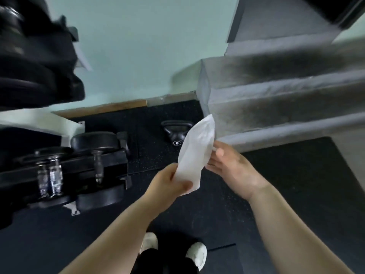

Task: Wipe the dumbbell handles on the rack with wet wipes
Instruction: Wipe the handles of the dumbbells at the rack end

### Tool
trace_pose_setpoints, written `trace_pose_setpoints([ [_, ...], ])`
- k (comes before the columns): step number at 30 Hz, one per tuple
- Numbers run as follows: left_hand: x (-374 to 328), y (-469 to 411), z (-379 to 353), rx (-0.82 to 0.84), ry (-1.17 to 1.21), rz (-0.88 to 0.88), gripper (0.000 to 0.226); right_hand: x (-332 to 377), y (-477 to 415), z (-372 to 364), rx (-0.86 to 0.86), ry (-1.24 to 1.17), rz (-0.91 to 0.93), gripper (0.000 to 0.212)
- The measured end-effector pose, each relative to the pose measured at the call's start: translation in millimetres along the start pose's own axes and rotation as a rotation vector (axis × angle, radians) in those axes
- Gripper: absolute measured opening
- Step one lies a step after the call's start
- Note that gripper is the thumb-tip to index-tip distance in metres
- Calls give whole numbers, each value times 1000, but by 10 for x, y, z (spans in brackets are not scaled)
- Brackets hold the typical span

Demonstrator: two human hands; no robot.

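Head view: at the left edge stands the black steel dumbbell rack (79,165), its lower rail running across the picture. It carries black-plated dumbbells whose knurled chrome handles (53,178) lie with their long axes up and down the picture, crossing that rail; a single handle sits nearer the rack's right end. On the dark speckled rubber floor (154,155) just past the rack's right end sits a small black kettlebell (175,133) marked 6. Right of that, the left hand (169,184) pinches the lower end of a white, crumpled wet wipe (195,155), thumb over the sheet, which rises slanting up and to the right. The right hand (233,171) meets the wipe's right edge with its fingers held out fairly straight. Blur hides whether its thumb nips the sheet. Grey concrete steps (276,99) fill the right side. The handles lie to the left of both hands and well apart from them, none touched, so the wiping looks not yet begun. The left hand is the nearer one and already has the wipe, so a sweep leftward toward the rack's right end, then along a handle's length, seems likeliest.
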State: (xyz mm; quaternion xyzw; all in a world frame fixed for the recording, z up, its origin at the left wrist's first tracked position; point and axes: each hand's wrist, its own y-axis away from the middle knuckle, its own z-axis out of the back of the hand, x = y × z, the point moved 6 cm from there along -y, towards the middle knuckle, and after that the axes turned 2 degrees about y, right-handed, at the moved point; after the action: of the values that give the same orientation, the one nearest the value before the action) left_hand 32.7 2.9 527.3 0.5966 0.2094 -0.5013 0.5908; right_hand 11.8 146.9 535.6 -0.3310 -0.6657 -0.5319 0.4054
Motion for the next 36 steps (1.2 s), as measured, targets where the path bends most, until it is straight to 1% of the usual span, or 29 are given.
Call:
trace_pose_setpoints([
  [1, -143, 141, 73, -19, 18, -4, 21, 64, 103, -88, 8, 9, -41, 49],
  [2, -235, 252, 140, -34, 54, -14, 25, 125, 180, -176, 17, 17, -65, 40],
  [3, -331, 367, 200, -43, 111, -15, 31, 190, 237, -265, 23, 29, -76, 26],
  [4, -370, 459, 255, -44, 219, -23, 39, 272, 288, -360, 30, 39, -71, 16],
  [5, -407, 544, 309, -40, 332, -23, 47, 359, 312, -452, 37, 27, -49, 14],
  [6, -409, 612, 362, -26, 450, -18, 54, 451, 328, -535, 49, 11, -19, 17],
  [7, -416, 689, 419, -8, 550, -2, 52, 532, 342, -626, 63, 5, 3, 23],
  [9, -421, 820, 514, 44, 614, 27, 32, 641, 358, -786, 86, 22, 11, 30],
  [11, -364, 900, 622, 49, 602, 60, 31, 701, 356, -950, 120, 53, 12, 27],
  [13, -289, 963, 784, -25, 604, 72, 32, 715, 324, -1110, 148, 83, 14, 15],
  [14, -242, 982, 892, -69, 622, 55, 30, 716, 304, -1191, 149, 93, 7, 12],
  [15, -212, 1021, 1013, -119, 649, 53, 26, 708, 272, -1283, 145, 99, -3, 12],
  [17, -133, 1070, 1271, -196, 714, 21, 11, 687, 195, -1492, 139, 107, -20, 13],
  [19, -42, 1114, 1591, -299, 757, -3, 28, 679, 90, -1729, 136, 119, -28, 14],
  [20, 26, 1121, 1771, -346, 796, -20, 30, 686, 34, -1862, 139, 126, -29, 15],
  [22, 125, 1148, 2146, -427, 853, -40, 23, 689, -100, -2126, 139, 132, -34, 14],
  [24, 205, 1179, 2551, -484, 867, -49, 21, 691, -238, -2424, 134, 131, -49, 13],
  [29, 332, 1256, 3596, -624, 770, -76, 24, 656, -555, -3173, 89, 297, -69, 11],
  [31, 370, 1261, 3896, -616, 738, -83, 24, 599, -618, -3362, 107, 341, -99, 7],
  [32, 389, 1252, 3995, -592, 737, -85, 24, 573, -622, -3436, 122, 364, -125, 9],
  [34, 404, 1220, 4085, -514, 734, -53, 23, 492, -640, -3538, 145, 357, -192, 17],
  [36, 377, 1183, 4068, -392, 716, -9, 23, 427, -690, -3617, 163, 330, -212, 22],
])
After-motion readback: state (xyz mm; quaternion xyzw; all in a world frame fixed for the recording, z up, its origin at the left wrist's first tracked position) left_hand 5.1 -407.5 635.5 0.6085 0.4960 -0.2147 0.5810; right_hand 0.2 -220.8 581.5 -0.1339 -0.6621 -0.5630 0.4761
